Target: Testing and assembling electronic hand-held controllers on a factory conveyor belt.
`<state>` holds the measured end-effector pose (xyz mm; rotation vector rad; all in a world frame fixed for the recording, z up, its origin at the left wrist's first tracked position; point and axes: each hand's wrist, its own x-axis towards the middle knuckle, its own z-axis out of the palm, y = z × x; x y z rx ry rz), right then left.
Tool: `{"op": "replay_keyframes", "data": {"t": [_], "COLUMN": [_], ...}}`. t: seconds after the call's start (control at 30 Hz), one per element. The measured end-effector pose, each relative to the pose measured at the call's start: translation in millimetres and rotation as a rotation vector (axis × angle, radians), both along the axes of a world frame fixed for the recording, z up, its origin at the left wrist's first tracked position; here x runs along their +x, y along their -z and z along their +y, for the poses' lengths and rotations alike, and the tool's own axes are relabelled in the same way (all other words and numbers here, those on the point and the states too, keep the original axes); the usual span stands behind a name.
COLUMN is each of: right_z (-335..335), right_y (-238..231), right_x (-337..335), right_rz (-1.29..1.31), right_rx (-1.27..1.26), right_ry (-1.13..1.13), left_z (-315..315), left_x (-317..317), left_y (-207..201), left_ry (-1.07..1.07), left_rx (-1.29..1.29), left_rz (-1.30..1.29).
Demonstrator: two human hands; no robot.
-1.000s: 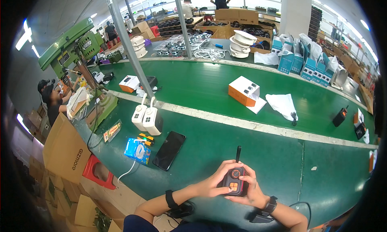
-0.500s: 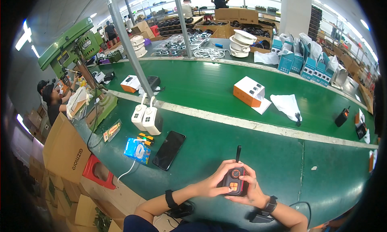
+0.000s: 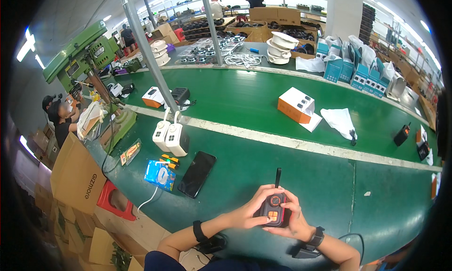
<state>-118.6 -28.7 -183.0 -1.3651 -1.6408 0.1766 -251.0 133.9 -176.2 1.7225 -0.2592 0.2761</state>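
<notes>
Both my hands hold a small black handheld device (image 3: pixel 275 208) just above the green workbench. It has a round dial with an orange ring, a block of lit orange buttons, a red edge and a black strap loop (image 3: pixel 278 177) standing out at its far end. My left hand (image 3: pixel 253 210) grips its left side, with the thumb on the orange buttons. My right hand (image 3: pixel 295 220) wraps the right side, its thumb near the dial. The device's underside and the fingers beneath it are hidden.
Left on the workbench are a black phone (image 3: pixel 197 174), a blue packet (image 3: pixel 160 174) and two white power adapters (image 3: pixel 177 140). Beyond a pale rail, the green belt carries an orange-white box (image 3: pixel 296 107), a white bag (image 3: pixel 338 122) and a black device (image 3: pixel 401 135). A green drill press (image 3: pixel 77 54) stands left.
On the belt, the orange-white box, the white bag and the black device have shifted a little to the right. My hands keep nearly the same hold on the device.
</notes>
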Motion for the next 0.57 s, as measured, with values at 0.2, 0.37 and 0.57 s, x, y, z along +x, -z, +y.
{"op": "replay_keyframes", "data": {"t": [0.2,0.37,0.57], "right_z": [-1.5,-0.7,-2.1], "right_y": [3.1,4.6,6.9], "right_x": [0.0,0.1,0.5], "right_rz": [0.000,0.012,0.001], "right_rx": [-0.016,-0.009,-0.014], "right_ry": [0.010,0.009,0.014], "left_z": [-0.8,0.8,1.4], "left_x": [-0.6,0.0,0.6], "left_y": [-0.6,1.1,1.6], "left_ry": [-0.001,0.002,0.004], "left_rx": [-0.015,0.010,0.014], "left_rz": [0.018,-0.003,-0.004]}}
